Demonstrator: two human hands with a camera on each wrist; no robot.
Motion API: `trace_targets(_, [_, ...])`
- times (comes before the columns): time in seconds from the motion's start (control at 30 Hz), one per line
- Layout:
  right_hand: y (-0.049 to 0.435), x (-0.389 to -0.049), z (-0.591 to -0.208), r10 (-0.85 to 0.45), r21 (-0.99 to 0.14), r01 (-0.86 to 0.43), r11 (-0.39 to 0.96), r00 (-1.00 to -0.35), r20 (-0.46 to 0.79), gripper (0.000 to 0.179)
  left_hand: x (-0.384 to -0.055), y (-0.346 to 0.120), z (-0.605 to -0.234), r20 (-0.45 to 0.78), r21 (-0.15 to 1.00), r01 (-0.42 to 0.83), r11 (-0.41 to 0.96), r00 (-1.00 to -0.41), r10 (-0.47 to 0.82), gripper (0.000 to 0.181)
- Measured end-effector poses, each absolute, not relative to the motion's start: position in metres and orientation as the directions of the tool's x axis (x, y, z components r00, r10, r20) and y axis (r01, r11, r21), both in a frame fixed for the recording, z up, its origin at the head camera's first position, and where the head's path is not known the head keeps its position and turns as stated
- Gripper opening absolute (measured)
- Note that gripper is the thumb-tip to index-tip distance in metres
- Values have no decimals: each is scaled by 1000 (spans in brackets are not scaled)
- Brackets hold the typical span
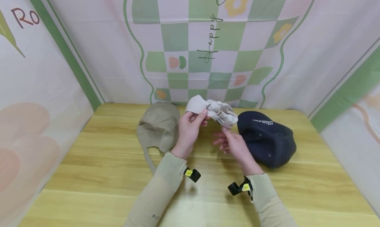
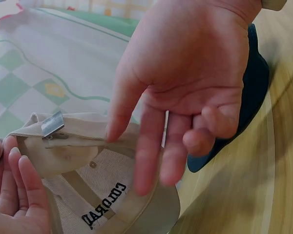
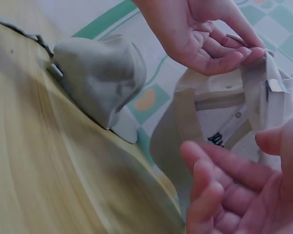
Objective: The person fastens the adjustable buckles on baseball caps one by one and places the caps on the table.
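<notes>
A cream baseball cap (image 1: 197, 105) is held up above the table, its inside and back strap towards me. In the left wrist view, dark lettering shows on its inside, and a metal buckle (image 2: 52, 125) sits on the strap. My left hand (image 1: 190, 128) pinches the cap's back band between thumb and fingers. My right hand (image 1: 236, 144) is at the other side of the strap, fingers spread and thumb tip at the band's edge. In the right wrist view, its fingers (image 3: 229, 170) overlap the cap's opening without curling round it.
On the wooden table (image 1: 98, 174), a khaki cap (image 1: 158, 124) with a trailing strap lies left of the hands. A navy cap (image 1: 268, 141) with white lettering lies to the right. Printed cloth walls (image 1: 202, 39) enclose the back and both sides.
</notes>
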State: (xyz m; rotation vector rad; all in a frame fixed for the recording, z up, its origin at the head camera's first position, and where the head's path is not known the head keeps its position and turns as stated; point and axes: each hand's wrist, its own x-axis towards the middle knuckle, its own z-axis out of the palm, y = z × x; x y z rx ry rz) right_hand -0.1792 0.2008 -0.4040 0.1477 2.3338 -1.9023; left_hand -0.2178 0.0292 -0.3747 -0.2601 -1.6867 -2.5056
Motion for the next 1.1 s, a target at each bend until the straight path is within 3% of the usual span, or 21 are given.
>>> trace_targets(0.2, [192,-181,-406,-32,-994,66,88,-997,-70,46,-218,30,-375,211,909,191,-371,-978,12,15])
trace_targets(0.53, [192,-181,-395,77,-995,-51,-85,-996,44,44,-216,30,-374,197,914,177,-365,-980,17,16])
trace_targets(0.7, [191,-179,-392,72,-970,-78,-229,-995,63,26,-217,32,-375,200,912,183,-368,-980,10,17])
trace_targets(0.97, [189,-188,-391,-35,-810,-25,-586,-998,55,21,-215,34,-377,170,916,145,-373,-985,34,17])
trace_targets(1.1, [187,-194,-390,-55,-725,17,-688,-998,29,15,-214,35,-377,146,918,113,-379,-987,60,18])
